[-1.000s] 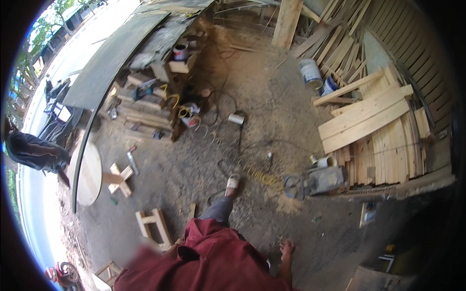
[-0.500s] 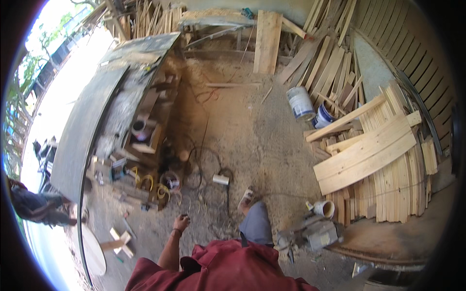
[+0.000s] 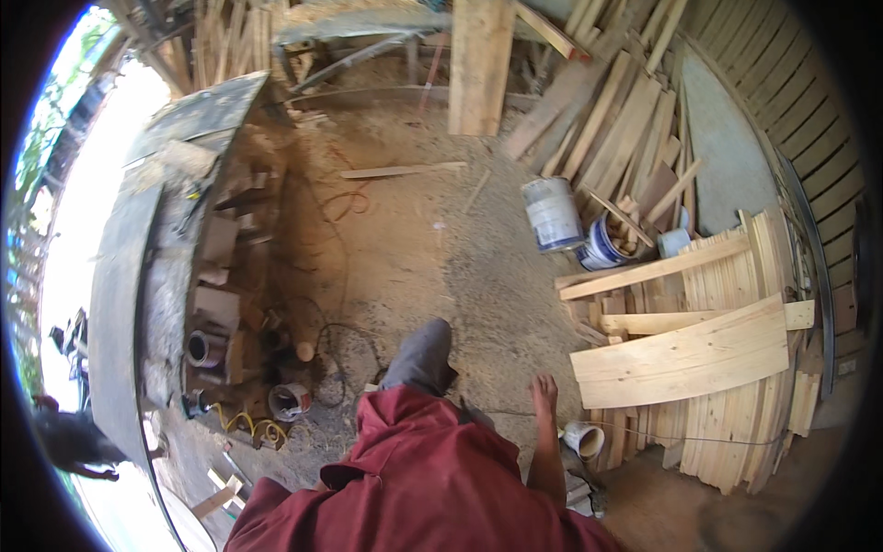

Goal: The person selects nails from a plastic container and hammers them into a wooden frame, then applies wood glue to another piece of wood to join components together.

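My right hand (image 3: 544, 394) hangs low at my right side, its fingers loosely extended with nothing seen in them. Just below it to the right lies a white cylindrical container (image 3: 584, 441), its mouth turned outward. Close by on the right, a wide pale plank (image 3: 681, 357) rests across a stack of cut boards (image 3: 727, 442). My left hand is out of view, behind my red shirt. One of my legs (image 3: 418, 357), in grey cloth, reaches forward over the dusty floor.
On the left stands a long workbench (image 3: 120, 304) with cluttered shelves. Ahead lie a thin board (image 3: 403, 170) and cables (image 3: 342, 331). Toward the right are a white paint bucket (image 3: 552, 213), a bucket of offcuts (image 3: 607, 244) and leaning planks (image 3: 616, 129). Another person (image 3: 78, 437) is at far left.
I have stepped forward, so the bench and lumber sit nearer. My left hand has gone out of view and my right hand has come into it. The grey machine is now mostly hidden.
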Demonstrator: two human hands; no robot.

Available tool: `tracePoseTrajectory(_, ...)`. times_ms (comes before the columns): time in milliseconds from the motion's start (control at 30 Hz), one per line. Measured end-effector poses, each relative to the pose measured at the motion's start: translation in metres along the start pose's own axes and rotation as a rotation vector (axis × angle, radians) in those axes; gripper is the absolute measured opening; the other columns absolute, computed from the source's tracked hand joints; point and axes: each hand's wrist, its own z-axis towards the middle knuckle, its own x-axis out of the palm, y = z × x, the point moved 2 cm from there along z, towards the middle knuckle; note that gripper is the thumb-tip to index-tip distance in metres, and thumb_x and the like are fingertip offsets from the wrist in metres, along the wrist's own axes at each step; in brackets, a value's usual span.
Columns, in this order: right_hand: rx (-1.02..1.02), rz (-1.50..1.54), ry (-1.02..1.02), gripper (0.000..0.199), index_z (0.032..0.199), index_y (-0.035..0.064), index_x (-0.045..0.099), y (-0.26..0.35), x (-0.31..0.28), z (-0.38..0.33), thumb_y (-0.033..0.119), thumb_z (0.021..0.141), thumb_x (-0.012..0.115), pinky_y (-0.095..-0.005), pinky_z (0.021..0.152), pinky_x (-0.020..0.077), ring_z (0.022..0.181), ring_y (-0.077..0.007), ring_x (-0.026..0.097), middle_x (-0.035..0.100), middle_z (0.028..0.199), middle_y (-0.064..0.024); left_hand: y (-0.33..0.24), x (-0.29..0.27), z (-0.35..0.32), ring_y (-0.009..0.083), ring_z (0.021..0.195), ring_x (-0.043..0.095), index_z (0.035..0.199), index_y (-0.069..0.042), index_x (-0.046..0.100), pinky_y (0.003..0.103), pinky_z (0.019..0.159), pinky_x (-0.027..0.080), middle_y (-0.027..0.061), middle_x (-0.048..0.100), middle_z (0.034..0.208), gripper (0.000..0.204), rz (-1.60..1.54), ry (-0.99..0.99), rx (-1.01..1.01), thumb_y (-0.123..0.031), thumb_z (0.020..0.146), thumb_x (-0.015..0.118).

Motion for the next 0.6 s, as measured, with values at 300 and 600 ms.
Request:
tracePoseTrajectory(300, 0.474, 0.105, -0.152, 0.014, 0.102, 0.0029, 0.062, 0.019, 0.001, 0.147, 0.014, 0.093, 0.059, -0.0351, 0.054, 0.0506, 0.073, -0.0180, 0.065, 0.066, 0.086, -0.0095, -0.254, 0.062, 0.207, 0.0208, 0.085, 0.069, 0.108, -0.009, 0.068, 0.035, 0.069, 0.054, 0.0093, 0.071, 0.099, 0.025, 0.285, 0.074, 0.154, -0.025, 0.093, 0.057)
tracePoseTrajectory(600, 0.526, -0.008, -0.116, 0.031, 0.116, 0.0070, 0.066, 0.151, 0.079, 0.332, 0.022, 0.088, 0.066, -0.0397, 0.059, 0.0537, 0.072, -0.0247, 0.068, 0.070, 0.088, -0.0138, -0.609, 0.104, 0.376, 0.0187, 0.085, 0.067, 0.117, -0.013, 0.059, 0.034, 0.066, 0.050, 0.0039, 0.069, 0.098, 0.027, -0.021, 0.151, -0.016, -0.028, 0.095, 0.057)
